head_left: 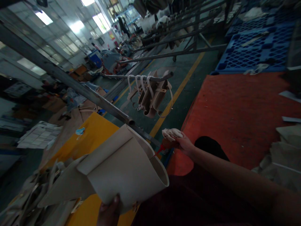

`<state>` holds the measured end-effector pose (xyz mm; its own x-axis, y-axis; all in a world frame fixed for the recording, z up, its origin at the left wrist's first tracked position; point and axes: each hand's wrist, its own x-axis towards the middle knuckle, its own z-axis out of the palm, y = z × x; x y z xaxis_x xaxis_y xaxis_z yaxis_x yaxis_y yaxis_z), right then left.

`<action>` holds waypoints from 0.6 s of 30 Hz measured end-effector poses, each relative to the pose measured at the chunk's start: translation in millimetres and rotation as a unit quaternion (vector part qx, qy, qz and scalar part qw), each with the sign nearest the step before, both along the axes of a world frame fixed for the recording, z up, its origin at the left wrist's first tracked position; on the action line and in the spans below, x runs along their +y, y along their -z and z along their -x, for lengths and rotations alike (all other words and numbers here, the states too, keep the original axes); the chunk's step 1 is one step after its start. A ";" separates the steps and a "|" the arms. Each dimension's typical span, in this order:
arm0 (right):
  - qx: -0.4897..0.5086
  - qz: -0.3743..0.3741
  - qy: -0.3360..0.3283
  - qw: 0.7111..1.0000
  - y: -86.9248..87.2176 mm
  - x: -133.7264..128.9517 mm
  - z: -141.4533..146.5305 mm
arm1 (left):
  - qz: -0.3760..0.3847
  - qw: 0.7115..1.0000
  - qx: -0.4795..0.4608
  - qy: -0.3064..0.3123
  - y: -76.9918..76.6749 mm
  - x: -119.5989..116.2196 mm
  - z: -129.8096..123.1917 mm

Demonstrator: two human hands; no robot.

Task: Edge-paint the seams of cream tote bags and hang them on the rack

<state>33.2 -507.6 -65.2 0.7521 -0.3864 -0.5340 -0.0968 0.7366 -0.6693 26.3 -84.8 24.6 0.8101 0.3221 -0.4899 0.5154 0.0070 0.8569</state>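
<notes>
Both hands are closed on things: my left hand (109, 213) grips a curled cream leather bag panel (122, 169) above a yellow table (94, 131), and my right hand (184, 143) holds a red-nozzled squeeze bottle (166, 145) and white rag (171, 133), nozzle just at the panel's edge.

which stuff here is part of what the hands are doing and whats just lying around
In use:
left hand gripping a cream bag
right hand holding a red-tipped bottle and white cloth

Lying about:
cream bags hanging on a metal rail
blue pallets
orange-red table
yellow board
papers
</notes>
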 end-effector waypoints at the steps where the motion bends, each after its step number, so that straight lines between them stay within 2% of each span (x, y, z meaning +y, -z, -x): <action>1: 0.001 0.003 0.000 1.000 1.3 0.6 0.4 | -0.004 1.000 -0.010 -0.005 2.1 0.9 0.4; 4: 0.008 0.004 -0.003 1.000 3.9 3.3 1.7 | -0.011 0.999 -0.039 -0.022 5.9 2.9 0.6; 7: 0.011 -0.003 0.013 1.000 3.5 6.7 4.1 | -0.013 1.000 -0.020 0.002 3.7 4.9 -1.0; 12: -0.015 0.018 0.025 0.999 1.8 6.5 8.5 | -0.094 0.993 -0.063 0.017 -3.0 0.8 4.1; 18: -0.004 0.040 0.048 0.998 2.9 0.0 3.7 | -0.046 0.996 -0.074 -0.018 1.7 -6.9 7.3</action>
<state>29.5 -507.6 -68.0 0.7135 -0.4974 -0.4934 -0.0239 0.6865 -0.7267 18.9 -91.6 22.9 0.8582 0.3902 -0.3335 0.3849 -0.0595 0.9210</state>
